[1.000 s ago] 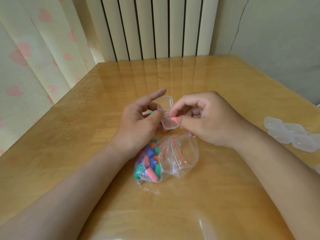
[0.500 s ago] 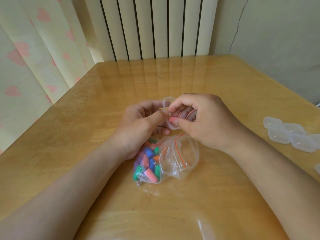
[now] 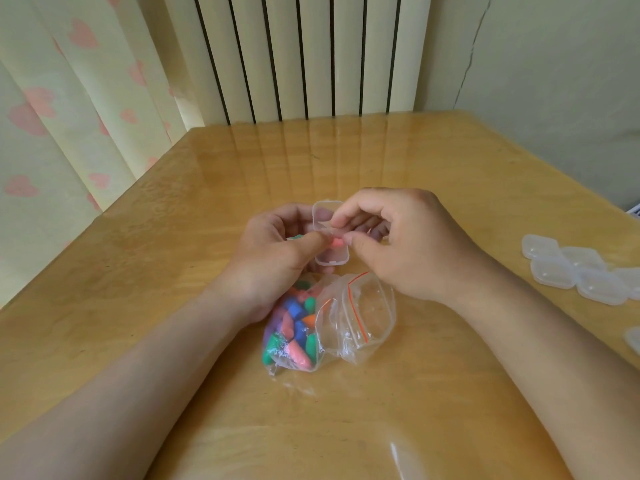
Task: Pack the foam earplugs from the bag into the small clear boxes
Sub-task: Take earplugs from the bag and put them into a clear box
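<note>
A small clear hinged box (image 3: 331,255) stands open between my hands above the table, its lid (image 3: 323,216) tipped up. My left hand (image 3: 277,258) grips the box from the left, thumb on its rim, with a green earplug (image 3: 295,238) showing under the fingers. My right hand (image 3: 405,244) pinches at the lid's edge with thumb and forefinger. A pink earplug (image 3: 336,242) lies in the box between both thumbs. Below the hands lies a clear zip bag (image 3: 360,313) with its mouth open, holding several coloured foam earplugs (image 3: 294,327).
Several more small clear boxes (image 3: 575,268) lie in a cluster on the wooden table (image 3: 173,289) at the right edge. A radiator and a heart-print curtain stand behind the table's far and left sides.
The pink earplug went from my right fingertips into the open box. My right fingers shifted up onto the lid's edge, and the box turned so its tray faces me.
</note>
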Available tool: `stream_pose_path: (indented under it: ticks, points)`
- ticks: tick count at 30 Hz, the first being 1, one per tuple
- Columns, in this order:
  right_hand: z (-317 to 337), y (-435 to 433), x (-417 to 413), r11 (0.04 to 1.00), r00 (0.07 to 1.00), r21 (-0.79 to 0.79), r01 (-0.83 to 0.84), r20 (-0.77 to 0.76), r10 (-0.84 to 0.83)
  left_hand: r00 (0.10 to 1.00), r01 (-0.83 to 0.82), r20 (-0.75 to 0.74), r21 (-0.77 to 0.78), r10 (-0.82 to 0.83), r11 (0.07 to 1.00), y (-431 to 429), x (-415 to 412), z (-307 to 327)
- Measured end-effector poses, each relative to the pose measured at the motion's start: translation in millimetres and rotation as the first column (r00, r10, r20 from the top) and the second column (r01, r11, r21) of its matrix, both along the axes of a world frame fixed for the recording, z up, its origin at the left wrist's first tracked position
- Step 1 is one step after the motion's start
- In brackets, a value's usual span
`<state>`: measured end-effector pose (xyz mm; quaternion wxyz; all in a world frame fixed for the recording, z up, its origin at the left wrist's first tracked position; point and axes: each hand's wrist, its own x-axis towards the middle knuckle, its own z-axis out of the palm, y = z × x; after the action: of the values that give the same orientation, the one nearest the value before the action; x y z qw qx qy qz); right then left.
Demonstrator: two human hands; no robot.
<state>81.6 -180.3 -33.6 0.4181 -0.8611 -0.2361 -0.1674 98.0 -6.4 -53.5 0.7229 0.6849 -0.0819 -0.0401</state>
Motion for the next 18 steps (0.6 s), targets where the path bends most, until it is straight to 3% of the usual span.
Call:
stream_pose_path:
  ticks: [3,6,13,18]
  points:
    - [2.9,-0.9,-2.0,0.999,0.999,0.015,-0.037,-0.022,0.037,0.999,-0.031,0.008,-0.006,0.031,1.0,-0.1,2.7,-0.5]
    - [8.9,-1.7,-5.5,0.989,0.981,0.076,-0.123,-0.142,0.133,0.998,-0.062,0.01,-0.015,0.062,0.998,0.0,3.1,-0.3]
    - [18.3,-5.2,-14.1,0.945,0.853,0.191,-0.267,-0.409,0.324,0.997,-0.075,0.024,-0.003,0.075,0.997,-0.9,1.0,3.4]
    - [22.4,-8.8,-16.9,0.922,0.754,0.041,-0.385,-0.562,0.34,0.993,-0.116,0.01,0.022,0.116,0.993,-4.1,-1.3,3.0]
